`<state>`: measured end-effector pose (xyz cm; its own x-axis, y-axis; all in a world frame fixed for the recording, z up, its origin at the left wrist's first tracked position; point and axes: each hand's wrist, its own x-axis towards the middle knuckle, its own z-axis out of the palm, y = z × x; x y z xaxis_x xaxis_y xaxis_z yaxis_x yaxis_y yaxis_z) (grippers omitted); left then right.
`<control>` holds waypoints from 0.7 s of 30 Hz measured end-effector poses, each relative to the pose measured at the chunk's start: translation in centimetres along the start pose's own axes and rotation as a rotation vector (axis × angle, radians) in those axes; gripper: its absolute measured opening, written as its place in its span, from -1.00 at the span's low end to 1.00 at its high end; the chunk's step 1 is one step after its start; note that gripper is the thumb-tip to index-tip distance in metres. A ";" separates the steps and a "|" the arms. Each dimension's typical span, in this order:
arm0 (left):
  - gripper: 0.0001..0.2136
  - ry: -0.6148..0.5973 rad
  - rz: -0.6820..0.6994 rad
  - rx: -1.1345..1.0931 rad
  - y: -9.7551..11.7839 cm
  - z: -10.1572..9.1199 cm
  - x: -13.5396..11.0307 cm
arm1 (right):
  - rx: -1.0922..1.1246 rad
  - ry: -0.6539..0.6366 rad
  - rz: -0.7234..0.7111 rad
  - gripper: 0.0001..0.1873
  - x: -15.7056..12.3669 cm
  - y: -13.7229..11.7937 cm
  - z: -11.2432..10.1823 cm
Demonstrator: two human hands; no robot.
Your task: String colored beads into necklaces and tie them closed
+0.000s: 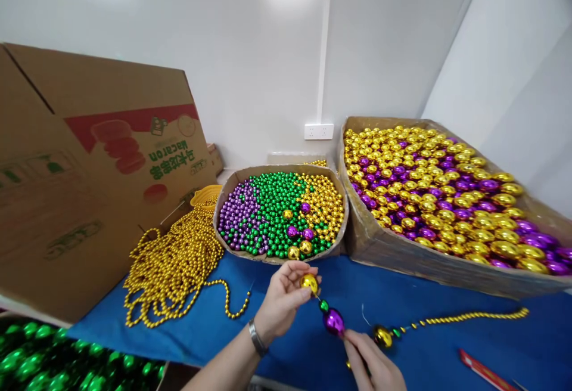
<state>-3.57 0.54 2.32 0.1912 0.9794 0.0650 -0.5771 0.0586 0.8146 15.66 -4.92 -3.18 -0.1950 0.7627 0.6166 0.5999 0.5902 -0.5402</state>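
My left hand [286, 298], wearing a metal band at the wrist, is closed around a shiny gold bead [309, 284]. A thin string runs from it through a small green bead [324, 306] to a larger purple bead [333, 322]. My right hand [373, 364] pinches the string at the lower end of the purple bead; its fingertips touch that bead. Just beyond the right hand, a large gold bead [383, 336] lies on the blue cloth, joined through small green and gold beads to a gold bead chain [473, 317].
A cardboard tray [281, 258] holds small purple, green and gold beads. At right stands a large box [402, 260] of gold and purple beads. Gold bead chains [174, 266] are heaped at left beside a carton [107, 200]. Green beads [40, 358] sit lower left. A red strip [485, 370] lies at right.
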 end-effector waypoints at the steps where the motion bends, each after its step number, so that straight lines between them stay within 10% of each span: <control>1: -0.67 0.011 -0.018 -0.020 0.0 0.1 0.0 | -0.002 0.004 -0.007 -0.74 0.0 0.0 0.0; 12: -0.73 0.195 0.219 0.342 0.7 0.8 0.7 | -0.009 -0.078 0.206 -0.74 1.3 0.0 -3.6; 21: -0.76 -0.777 -0.083 0.770 -12.8 10.8 -3.7 | -0.106 -0.154 0.447 -0.78 3.3 2.7 -10.5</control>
<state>11.68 -5.93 -2.16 0.8110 0.5730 0.1184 0.0597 -0.2823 0.9575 24.74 -3.56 3.43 -0.0078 0.9704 0.2416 0.7255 0.1717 -0.6665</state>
